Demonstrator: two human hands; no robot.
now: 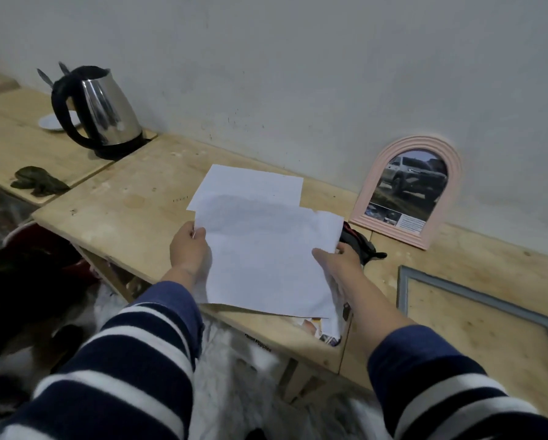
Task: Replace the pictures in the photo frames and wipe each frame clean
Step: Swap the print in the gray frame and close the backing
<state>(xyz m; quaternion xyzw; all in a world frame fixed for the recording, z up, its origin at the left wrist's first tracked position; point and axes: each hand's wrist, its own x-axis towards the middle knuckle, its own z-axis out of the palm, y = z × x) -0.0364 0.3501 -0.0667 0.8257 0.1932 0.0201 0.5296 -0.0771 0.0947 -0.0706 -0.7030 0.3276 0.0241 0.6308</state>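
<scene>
Both hands hold a white sheet of paper over the wooden table, blank side up. My left hand pinches its left edge and my right hand grips its right edge. A second white sheet lies flat on the table behind it. Printed pictures peek out under the held sheet at the table's front edge. A pink arched photo frame holding a car picture leans on the wall at the right. A grey rectangular frame lies flat at the right, with bare wood showing inside it.
A steel kettle with a black handle stands at the back left, with a white saucer behind it. A dark green cloth lies near the left edge. A black and red object sits behind my right hand.
</scene>
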